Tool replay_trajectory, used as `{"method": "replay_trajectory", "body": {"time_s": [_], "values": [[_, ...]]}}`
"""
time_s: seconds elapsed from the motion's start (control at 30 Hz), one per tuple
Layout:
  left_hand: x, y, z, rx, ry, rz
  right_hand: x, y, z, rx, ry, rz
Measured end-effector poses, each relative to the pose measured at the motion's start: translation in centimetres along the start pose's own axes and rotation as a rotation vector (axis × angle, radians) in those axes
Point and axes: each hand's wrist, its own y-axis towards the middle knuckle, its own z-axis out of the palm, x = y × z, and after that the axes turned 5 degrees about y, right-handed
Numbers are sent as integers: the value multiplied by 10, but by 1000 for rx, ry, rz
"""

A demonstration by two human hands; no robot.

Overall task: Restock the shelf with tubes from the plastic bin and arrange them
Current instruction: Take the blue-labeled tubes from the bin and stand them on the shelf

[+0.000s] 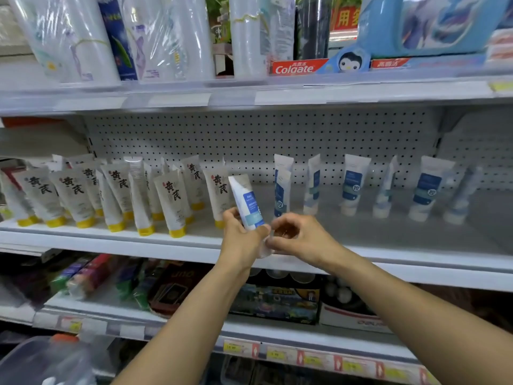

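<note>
Two hands hold a blue and white tube (pixel 248 202) in front of the middle shelf (pixel 111 240)

The left hand (pixel 238 240) has its fingers (pixel 231 215) wrapped round the tube, which leans left with its cap down, just above the shelf edge. The right hand (pixel 298 238) pinches the cap end with curled fingers (pixel 280 219). The tube's small writing is too blurry to read. It hides part of the yellow-cap tubes (pixel 172 201) on the left, which have big black Chinese words. On the right, more blue tubes (pixel 352 184) stand cap down, set apart. Up top a red box (pixel 295 68) says Colgate. The plastic bin (pixel 33 362) is low on the left
</note>
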Motion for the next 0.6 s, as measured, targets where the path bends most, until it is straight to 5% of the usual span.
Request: {"method": "replay_trajectory", "body": {"time_s": [0.33,0.43,0.6], "values": [[-1,-19,24,187,73,37,-4,-16,-11,-42,-64,0],[0,-12,16,265,295,96,-14,-14,-25,-105,-46,24],[9,5,-6,140,944,356,-25,1,-45,-222,-30,99]]}}
